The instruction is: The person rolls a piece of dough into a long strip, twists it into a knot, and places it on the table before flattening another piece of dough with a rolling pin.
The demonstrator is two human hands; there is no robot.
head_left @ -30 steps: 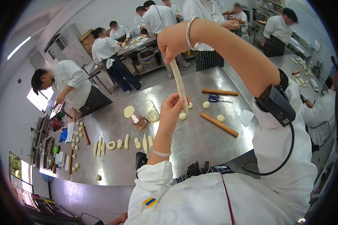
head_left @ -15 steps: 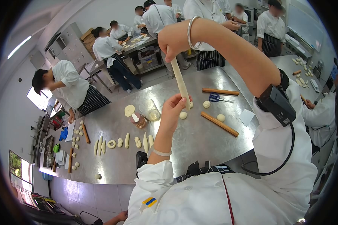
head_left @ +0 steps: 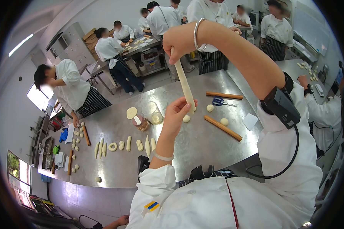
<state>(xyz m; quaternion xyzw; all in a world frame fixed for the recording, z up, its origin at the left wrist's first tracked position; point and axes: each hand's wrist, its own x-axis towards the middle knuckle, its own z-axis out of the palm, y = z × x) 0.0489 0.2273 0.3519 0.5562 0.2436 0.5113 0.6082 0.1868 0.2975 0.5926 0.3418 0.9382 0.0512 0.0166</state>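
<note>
The right hand [head_left: 182, 41], high over the steel table [head_left: 202, 152], is pinching the upper end of a long dough strip [head_left: 184, 82] between thumb and fingers. The left hand [head_left: 176, 113] is closing its thumb and fingertips around the strip's lower part. The strip is slanting between the two hands, above the table. A dough ball [head_left: 186, 118] is sitting just beside the left hand. Two rolling pins [head_left: 223, 128], blue-handled scissors [head_left: 219, 101] and a white scraper [head_left: 250, 120] are lying farther right, while shaped dough pieces, including a ring [head_left: 112, 147], are forming a row toward the left.
</note>
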